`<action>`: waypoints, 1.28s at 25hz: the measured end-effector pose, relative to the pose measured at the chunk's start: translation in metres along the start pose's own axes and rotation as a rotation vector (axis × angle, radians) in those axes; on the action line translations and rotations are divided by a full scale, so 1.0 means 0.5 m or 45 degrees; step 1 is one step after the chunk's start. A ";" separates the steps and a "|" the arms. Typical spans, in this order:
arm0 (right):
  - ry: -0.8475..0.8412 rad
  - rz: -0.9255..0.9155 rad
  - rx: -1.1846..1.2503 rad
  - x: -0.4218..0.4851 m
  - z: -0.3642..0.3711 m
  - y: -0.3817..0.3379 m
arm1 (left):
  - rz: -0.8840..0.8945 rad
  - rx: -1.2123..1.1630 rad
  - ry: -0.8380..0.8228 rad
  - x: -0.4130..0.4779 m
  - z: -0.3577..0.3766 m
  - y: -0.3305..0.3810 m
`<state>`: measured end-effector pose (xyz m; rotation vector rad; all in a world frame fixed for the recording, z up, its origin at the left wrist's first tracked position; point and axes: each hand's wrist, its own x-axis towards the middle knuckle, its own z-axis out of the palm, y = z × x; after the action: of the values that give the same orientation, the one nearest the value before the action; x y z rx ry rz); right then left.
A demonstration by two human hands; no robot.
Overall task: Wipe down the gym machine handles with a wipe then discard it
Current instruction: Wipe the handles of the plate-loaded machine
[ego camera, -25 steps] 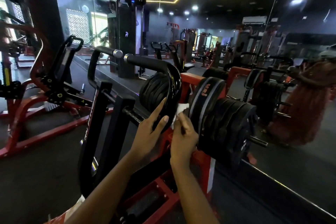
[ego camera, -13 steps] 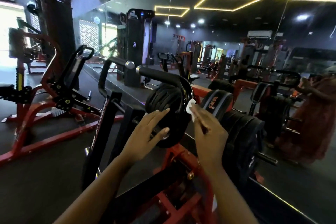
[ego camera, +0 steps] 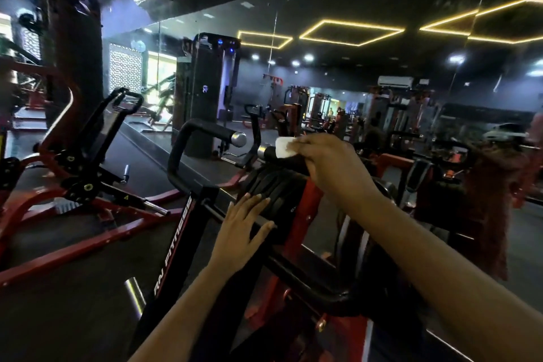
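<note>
Head view: I see two bare arms reaching forward over a black-and-red plate-loaded machine that stands before a wall mirror [ego camera: 367,91].
Right hand [ego camera: 329,161]: it curls over the top of the near handle [ego camera: 268,153], its fingers holding the white wipe [ego camera: 284,147] down on the grip.
Wipe: only one pale corner pokes out past the fingers; the rest is hidden under the hand.
Near handle: mostly covered. I can make out just a short dark stretch and a dull metal end cap beside the wipe.
Left hand [ego camera: 241,232]: it holds nothing, fingers straight and spread, laid on a dark bar beside the weight plates [ego camera: 276,185]. I cannot tell whether the palm presses down.
Other handle [ego camera: 202,132]: a curved black tube with a chrome cap, left of the wipe and apart from both hands.
Weight plates: a dark stack below the right wrist, its lower edge blocked by the left fingertips.
Black upright [ego camera: 173,244]: it carries white lettering and is crossed low down by the left forearm.
Surroundings: a red-framed machine [ego camera: 88,209] sits at left on the dark floor. The mirror repeats rows of equipment and yellow ceiling lights. The right edge is a blurred reddish shape I cannot identify.
</note>
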<state>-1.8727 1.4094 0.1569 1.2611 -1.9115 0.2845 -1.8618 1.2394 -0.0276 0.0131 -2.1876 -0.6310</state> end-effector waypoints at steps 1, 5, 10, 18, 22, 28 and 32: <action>-0.163 0.052 -0.059 0.041 0.019 0.001 | -0.015 -0.090 -0.025 -0.002 0.009 -0.003; -0.544 0.110 -0.370 0.133 0.100 0.006 | 0.017 -0.296 0.063 -0.019 0.040 -0.016; -0.436 0.000 -0.300 0.061 0.063 0.023 | 0.080 -0.382 0.147 -0.024 0.047 -0.028; -0.313 -0.462 -0.524 0.075 0.114 0.016 | 0.141 -0.334 0.190 -0.022 0.056 -0.040; -0.407 -0.567 -0.684 0.057 0.123 0.014 | 0.160 -0.368 0.188 -0.023 0.051 -0.040; -0.384 -0.600 -0.851 -0.063 -0.005 0.027 | 0.118 -0.364 0.157 -0.025 0.046 -0.033; -0.437 -0.690 -0.829 0.026 0.062 0.001 | 0.119 -0.360 0.136 -0.026 0.044 -0.034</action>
<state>-1.8907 1.3830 0.1461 1.3456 -1.6294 -0.8145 -1.8728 1.2369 -0.0561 -0.1983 -1.9680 -0.8602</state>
